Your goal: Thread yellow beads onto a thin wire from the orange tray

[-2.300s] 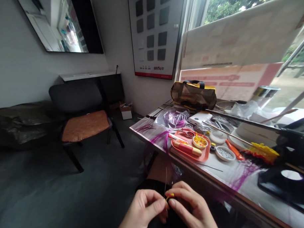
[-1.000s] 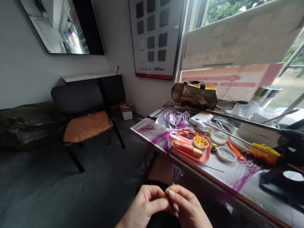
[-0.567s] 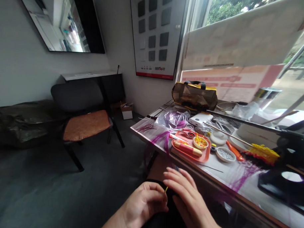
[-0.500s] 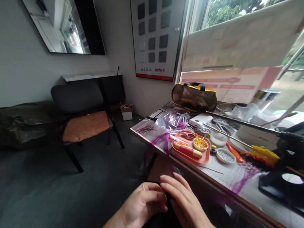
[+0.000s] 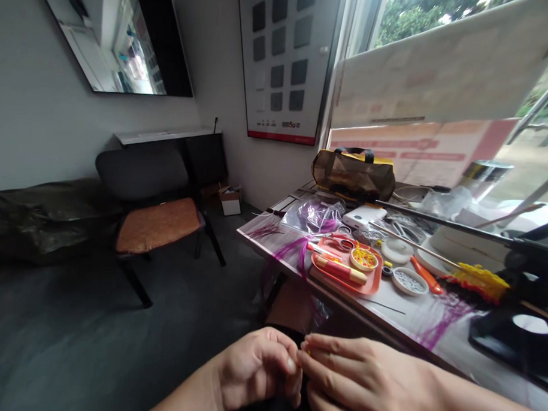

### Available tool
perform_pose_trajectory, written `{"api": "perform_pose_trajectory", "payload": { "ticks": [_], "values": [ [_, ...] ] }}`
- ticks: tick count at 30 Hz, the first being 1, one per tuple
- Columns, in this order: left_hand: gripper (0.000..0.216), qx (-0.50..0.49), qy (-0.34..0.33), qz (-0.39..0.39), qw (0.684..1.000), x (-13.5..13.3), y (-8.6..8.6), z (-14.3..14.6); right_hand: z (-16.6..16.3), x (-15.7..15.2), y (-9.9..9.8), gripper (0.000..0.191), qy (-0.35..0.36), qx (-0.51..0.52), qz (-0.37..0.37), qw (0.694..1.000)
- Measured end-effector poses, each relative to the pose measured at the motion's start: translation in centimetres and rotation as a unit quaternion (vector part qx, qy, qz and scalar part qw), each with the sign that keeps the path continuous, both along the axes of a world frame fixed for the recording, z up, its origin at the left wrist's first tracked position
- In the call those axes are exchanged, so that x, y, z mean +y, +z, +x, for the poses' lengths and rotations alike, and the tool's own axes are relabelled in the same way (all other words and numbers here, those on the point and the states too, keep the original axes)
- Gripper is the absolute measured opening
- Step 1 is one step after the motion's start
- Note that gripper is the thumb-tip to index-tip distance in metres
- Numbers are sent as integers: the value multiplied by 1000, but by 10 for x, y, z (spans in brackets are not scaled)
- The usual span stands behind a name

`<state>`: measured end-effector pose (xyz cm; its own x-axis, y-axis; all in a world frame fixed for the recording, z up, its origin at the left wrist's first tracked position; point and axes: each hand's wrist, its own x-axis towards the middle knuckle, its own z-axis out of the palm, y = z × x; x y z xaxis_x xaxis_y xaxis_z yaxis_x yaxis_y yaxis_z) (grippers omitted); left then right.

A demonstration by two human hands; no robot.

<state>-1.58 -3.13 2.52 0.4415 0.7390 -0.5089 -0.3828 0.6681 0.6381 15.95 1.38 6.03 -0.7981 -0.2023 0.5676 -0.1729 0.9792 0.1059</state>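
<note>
My left hand point(image 5: 260, 368) is low in the middle of the head view, fingers curled and thumb pressed against them. My right hand point(image 5: 358, 370) meets it from the right, palm down, fingers bent and its thumb hidden. The fingertips of both hands come together over my dark lap. A tiny yellow speck point(image 5: 308, 352) shows at the right fingertips, too small to name. What the left fingers pinch is hidden. Closest on the table is an orange tray point(image 5: 374, 283) with a dish of yellow and orange bits point(image 5: 363, 257), scissors point(image 5: 346, 244) and a red-and-cream handle point(image 5: 340, 270).
The table point(image 5: 436, 322) stands to the right, its edge near my right forearm. On it lie a dish of pale beads point(image 5: 410, 282), an orange-handled tool point(image 5: 427, 275), purple strands point(image 5: 445, 322), a thin needle-like rod point(image 5: 387, 307) and a bag point(image 5: 353, 174). A chair point(image 5: 159, 225) stands left.
My right hand has turned flatter, its forearm now coming in from the right, and its fingers point left at the left fingertips. The left hand stays nearly in place. The view has shifted slightly.
</note>
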Motion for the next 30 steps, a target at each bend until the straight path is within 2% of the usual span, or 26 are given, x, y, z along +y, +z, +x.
{"api": "perform_pose_trajectory", "payload": {
  "ticks": [2, 5, 8, 11, 13, 17, 21, 24, 27, 30],
  "values": [
    [11, -2, -12, -1, 1000, 2, 0, 0, -1, 4, -3, 42, 24, 13, 7, 1000],
    [10, 5, -5, 3, 1000, 4, -2, -2, -3, 4, -9, 48, 13, 38, -30, 999],
    [8, 19, 23, 20, 999, 4, -3, -4, -8, 0, -14, 48, -48, 35, -126, 990],
    [7, 25, 44, 39, 998, 4, -2, -6, -11, -3, -20, 34, -102, 43, -237, 965],
    [6, 17, 43, 40, 998, 4, -1, -6, -11, -3, -22, 28, -100, 48, -255, 961],
    [7, 3, 26, 29, 999, 5, -2, -6, -8, 2, -16, 35, -67, 8, -189, 980],
    [9, 2, -4, 14, 1000, 9, -2, -6, -6, 5, -2, 36, -10, -21, -71, 997],
    [11, 5, -41, 2, 999, 10, 0, -4, -7, 7, 0, 33, 32, -3, 7, 999],
    [12, 10, -65, -3, 998, 10, 2, -2, -9, 11, -3, 31, 73, 28, 42, 996],
    [12, 20, -62, 3, 998, 10, 3, -2, -9, 14, -5, 34, 80, 48, 34, 995]
  ]
}}
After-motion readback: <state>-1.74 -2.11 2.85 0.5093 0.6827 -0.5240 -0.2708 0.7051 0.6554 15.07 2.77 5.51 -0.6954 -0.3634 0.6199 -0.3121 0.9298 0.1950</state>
